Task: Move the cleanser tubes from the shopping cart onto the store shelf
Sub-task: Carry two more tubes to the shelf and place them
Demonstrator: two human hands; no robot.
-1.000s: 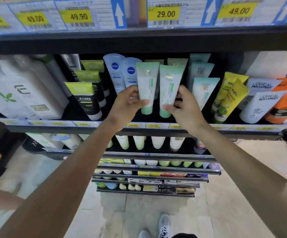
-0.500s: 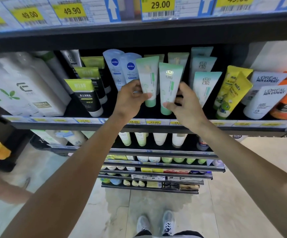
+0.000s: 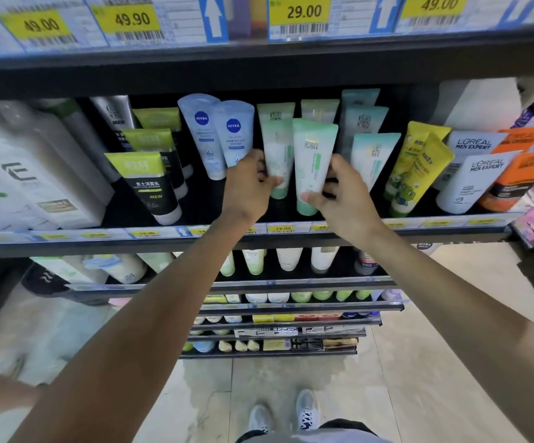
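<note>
Two pale green cleanser tubes stand cap-down at the middle of the store shelf (image 3: 99,243). My left hand (image 3: 248,187) grips the left tube (image 3: 278,155) near its lower end. My right hand (image 3: 343,195) holds the right tube (image 3: 312,155), thumb on its front near the cap. Both tubes lean back against matching green tubes (image 3: 275,111) in the row behind. The shopping cart is out of sight.
Blue Nivea tubes (image 3: 209,135) stand just left of my hands, black-and-lime men's tubes (image 3: 145,183) farther left. Teal tubes (image 3: 371,155), yellow tubes (image 3: 419,164) and L'Oreal boxes (image 3: 476,177) fill the right. A shelf with price tags (image 3: 300,12) hangs overhead; lower shelves and my shoes are below.
Both hands have pushed the two green tubes deeper into the shelf and lower, toward the row behind. The camera has come closer to the shelf.
</note>
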